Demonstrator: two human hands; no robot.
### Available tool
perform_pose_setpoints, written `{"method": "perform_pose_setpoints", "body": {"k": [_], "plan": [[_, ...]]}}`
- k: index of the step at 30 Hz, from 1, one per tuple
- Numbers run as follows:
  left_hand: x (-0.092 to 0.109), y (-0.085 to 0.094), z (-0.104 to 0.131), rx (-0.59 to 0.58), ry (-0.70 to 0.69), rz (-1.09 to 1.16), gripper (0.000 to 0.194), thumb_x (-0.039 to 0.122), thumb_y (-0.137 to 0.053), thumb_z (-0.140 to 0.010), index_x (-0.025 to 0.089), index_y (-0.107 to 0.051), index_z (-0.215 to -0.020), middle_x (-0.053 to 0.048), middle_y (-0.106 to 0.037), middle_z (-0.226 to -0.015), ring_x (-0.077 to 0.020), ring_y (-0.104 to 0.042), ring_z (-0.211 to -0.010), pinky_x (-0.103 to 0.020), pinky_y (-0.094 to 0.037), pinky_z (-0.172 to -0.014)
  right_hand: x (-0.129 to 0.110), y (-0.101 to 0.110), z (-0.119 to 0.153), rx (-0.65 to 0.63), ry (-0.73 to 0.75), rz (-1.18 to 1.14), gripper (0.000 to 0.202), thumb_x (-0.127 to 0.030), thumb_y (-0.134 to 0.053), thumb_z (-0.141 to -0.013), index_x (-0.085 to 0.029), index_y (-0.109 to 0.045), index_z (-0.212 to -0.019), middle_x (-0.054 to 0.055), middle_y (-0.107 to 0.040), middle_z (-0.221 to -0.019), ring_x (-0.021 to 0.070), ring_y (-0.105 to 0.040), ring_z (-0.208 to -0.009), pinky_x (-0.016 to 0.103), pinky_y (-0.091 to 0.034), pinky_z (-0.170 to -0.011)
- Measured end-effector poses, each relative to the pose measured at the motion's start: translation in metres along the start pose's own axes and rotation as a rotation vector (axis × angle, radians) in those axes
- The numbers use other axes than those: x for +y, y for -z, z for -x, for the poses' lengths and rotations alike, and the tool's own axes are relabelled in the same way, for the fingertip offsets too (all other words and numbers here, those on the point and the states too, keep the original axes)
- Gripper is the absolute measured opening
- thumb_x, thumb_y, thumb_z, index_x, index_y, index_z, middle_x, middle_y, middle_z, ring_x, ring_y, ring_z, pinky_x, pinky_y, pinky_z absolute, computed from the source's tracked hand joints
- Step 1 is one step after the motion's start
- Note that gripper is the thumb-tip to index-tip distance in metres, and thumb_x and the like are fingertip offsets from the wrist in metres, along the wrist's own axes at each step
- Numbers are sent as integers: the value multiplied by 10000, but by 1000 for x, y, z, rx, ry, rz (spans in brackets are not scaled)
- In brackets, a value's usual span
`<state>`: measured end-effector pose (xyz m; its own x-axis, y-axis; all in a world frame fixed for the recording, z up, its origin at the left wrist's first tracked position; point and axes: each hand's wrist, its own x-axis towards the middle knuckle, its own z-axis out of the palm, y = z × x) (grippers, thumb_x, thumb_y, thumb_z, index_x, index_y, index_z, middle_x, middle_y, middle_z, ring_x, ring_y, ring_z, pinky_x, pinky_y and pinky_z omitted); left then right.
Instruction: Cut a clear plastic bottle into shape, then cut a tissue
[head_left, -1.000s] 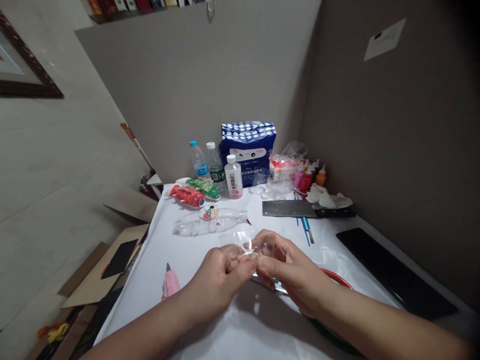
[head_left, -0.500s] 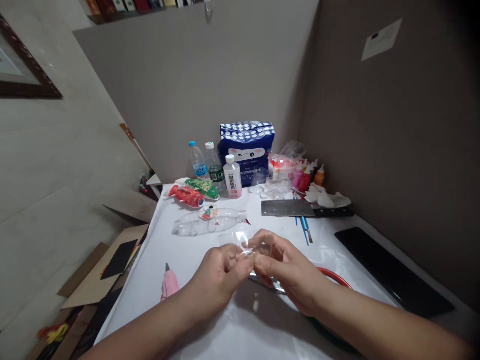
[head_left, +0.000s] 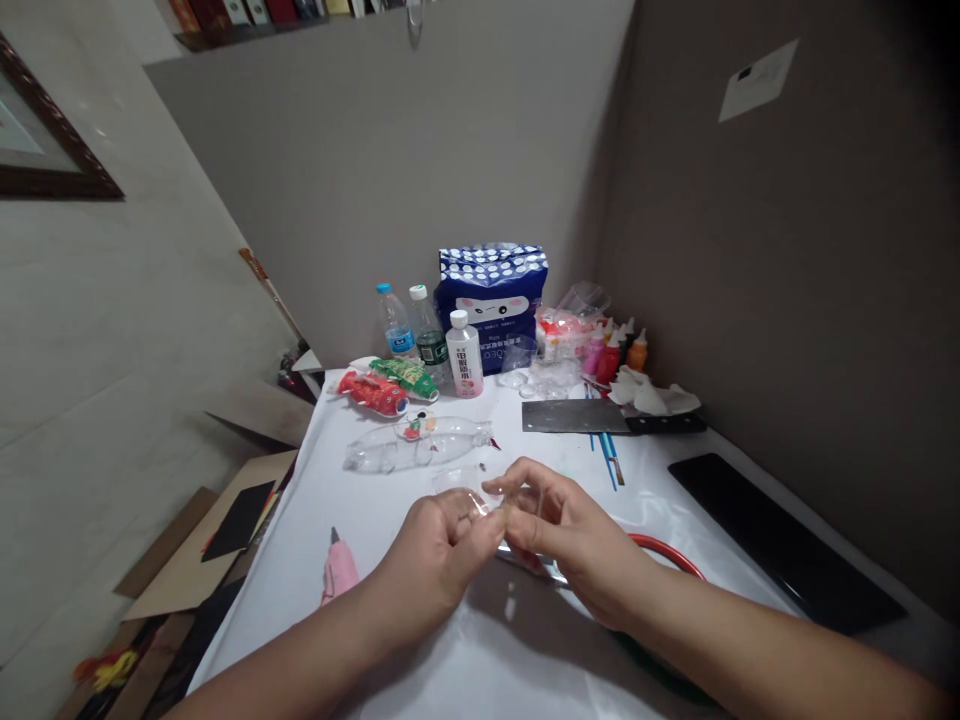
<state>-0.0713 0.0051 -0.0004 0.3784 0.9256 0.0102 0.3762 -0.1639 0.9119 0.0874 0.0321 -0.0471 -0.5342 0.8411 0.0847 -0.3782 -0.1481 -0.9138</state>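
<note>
Both hands meet over the middle of the white table (head_left: pixel 420 640), above the scissors (head_left: pixel 544 572), whose red handle loop pokes out past the right wrist. The left hand (head_left: pixel 442 550) is curled, thumb and forefinger pinched on a small clear plastic piece (head_left: pixel 469 483). The right hand (head_left: pixel 562 530) pinches the same piece from the other side, fingertips touching those of the left.

Against the frames half a second and a second back, I see very little change: the pinch point sits a shade lower and nearer the left hand, and the right forefinger now stretches further over the plastic. The grip on both sides holds. I judge this as fine work on the piece continuing in place, neither finished nor put down.

Beyond the hands lies a clear bottle (head_left: pixel 420 446) on its side, then a cleaver (head_left: pixel 577 416). A pink glue gun (head_left: pixel 339 570) rests near the left forearm.
</note>
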Motion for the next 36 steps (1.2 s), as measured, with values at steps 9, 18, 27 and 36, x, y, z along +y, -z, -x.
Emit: {"method": "perform_pose_setpoints", "body": {"k": [9,18,27,36], "plan": [[1,0,4,66,-19,-56,378,428,-449,-900,170,-619,-683,8,-596,-670,-112,-500,-625,-199,-402,-627,-1,3,1,-90,76,94,350,-425,-645,-833,-191,-567,-1081,-42,-492,-681,92,-456,-603,224,-367,-553],[-1,-3,2,165,110,-190,434,527,-447,-852,156,-587,-677,-18,-588,-707,-139,-505,-644,-223,-403,-595,4,0,3,31,73,251,328,-429,-579,-875,-180,-589,-1089,-37,-507,-677,93,-436,-573,236,-351,-536],[-7,-5,2,194,104,-179,398,511,-454,-857,172,-519,-660,1,-534,-670,-138,-489,-651,-214,-397,-590,0,-8,3,124,83,265,306,-416,-576,-865,-174,-594,-1051,-32,-513,-709,90,-396,-577,228,-321,-527],[0,-9,3,235,132,-154,403,507,-452,-859,167,-576,-682,6,-545,-637,-139,-464,-641,-233,-384,-614,2,-10,2,187,101,312,292,-400,-581,-848,-176,-624,-1031,-34,-461,-661,117,-393,-594,254,-319,-549]]}}
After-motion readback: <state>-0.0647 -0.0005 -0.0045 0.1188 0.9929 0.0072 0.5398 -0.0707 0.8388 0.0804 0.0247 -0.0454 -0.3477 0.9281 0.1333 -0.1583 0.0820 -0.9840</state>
